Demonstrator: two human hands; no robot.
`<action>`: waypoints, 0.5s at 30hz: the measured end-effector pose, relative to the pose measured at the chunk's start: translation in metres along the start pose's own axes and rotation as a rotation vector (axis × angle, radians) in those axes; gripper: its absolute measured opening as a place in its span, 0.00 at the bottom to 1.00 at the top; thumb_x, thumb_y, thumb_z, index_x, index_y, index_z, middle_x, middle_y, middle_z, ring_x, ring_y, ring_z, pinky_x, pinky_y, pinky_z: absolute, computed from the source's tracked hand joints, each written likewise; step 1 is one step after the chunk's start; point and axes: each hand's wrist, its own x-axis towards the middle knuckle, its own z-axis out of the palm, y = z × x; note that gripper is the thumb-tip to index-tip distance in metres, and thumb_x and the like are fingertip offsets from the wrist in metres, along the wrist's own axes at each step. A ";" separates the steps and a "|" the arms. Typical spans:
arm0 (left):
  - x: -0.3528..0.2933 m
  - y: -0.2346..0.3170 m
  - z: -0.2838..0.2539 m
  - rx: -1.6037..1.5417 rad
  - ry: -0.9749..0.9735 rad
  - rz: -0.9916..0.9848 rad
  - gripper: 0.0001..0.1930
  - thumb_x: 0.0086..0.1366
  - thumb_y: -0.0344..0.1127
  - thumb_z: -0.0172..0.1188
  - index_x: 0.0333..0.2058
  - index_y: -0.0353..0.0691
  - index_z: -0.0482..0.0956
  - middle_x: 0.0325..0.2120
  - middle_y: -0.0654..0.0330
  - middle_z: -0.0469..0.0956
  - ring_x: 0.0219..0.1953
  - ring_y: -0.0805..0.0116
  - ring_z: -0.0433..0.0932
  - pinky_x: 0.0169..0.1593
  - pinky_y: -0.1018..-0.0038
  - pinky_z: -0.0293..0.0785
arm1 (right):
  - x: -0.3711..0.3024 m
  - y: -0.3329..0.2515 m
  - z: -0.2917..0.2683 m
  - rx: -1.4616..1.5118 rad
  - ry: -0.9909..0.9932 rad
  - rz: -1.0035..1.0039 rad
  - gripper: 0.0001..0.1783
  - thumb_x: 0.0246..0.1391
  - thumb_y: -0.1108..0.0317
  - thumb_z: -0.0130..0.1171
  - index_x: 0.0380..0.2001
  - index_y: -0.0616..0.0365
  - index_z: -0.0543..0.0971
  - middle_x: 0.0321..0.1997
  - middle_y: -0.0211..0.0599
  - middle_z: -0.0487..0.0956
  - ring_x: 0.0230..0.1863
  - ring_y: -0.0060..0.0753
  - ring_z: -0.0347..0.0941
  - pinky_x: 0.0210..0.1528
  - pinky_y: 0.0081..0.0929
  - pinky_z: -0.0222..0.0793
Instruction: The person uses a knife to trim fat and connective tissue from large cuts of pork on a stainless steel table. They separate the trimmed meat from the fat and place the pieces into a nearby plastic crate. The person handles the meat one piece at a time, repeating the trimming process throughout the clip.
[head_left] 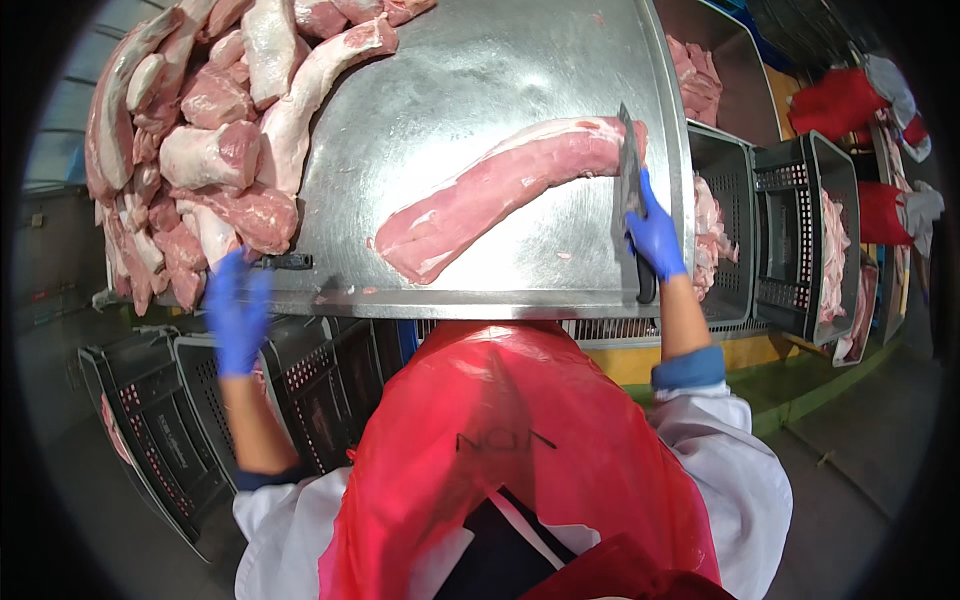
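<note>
A long pork loin (500, 195) lies slantwise on the steel table (440, 80), its far right end under the blade of a knife (629, 165). My right hand (655, 238), in a blue glove, is closed on this knife, with the black handle showing below the fingers and the blade pointing away from me. At the table's near left edge, my blue-gloved left hand (238, 310) is smeared by motion, so its fingers are unclear. It is closest to a pile of pork pieces (210, 155). Beside the pile rests a black handle (288, 261); the rest of that item is hidden.
A raised rim (480, 303) runs along the table's near edge. On the right stand dark crates (790, 235) with meat in them. More black crates (190, 430) sit low at the left. Other people in red aprons (838, 103) are at the far right.
</note>
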 end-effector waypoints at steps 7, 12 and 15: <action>0.056 0.076 0.235 -0.147 -0.531 0.292 0.27 0.56 0.46 0.68 0.48 0.36 0.73 0.45 0.46 0.72 0.48 0.43 0.72 0.53 0.55 0.71 | 0.037 -0.037 0.028 0.130 0.080 -0.015 0.45 0.56 0.74 0.51 0.76 0.40 0.51 0.24 0.37 0.77 0.21 0.26 0.73 0.25 0.29 0.72; 0.056 0.079 0.251 -0.277 -0.614 0.422 0.21 0.60 0.44 0.64 0.46 0.36 0.72 0.43 0.47 0.72 0.45 0.44 0.71 0.52 0.56 0.69 | 0.021 -0.032 0.040 0.234 0.083 -0.003 0.46 0.56 0.75 0.52 0.76 0.45 0.50 0.23 0.32 0.74 0.20 0.20 0.70 0.23 0.24 0.68; 0.060 0.095 0.252 -0.270 -0.653 0.473 0.21 0.60 0.44 0.63 0.45 0.36 0.73 0.42 0.47 0.72 0.44 0.44 0.72 0.51 0.56 0.70 | 0.041 -0.070 0.028 0.496 -0.015 0.103 0.45 0.60 0.75 0.52 0.77 0.42 0.47 0.24 0.29 0.73 0.22 0.21 0.69 0.24 0.24 0.69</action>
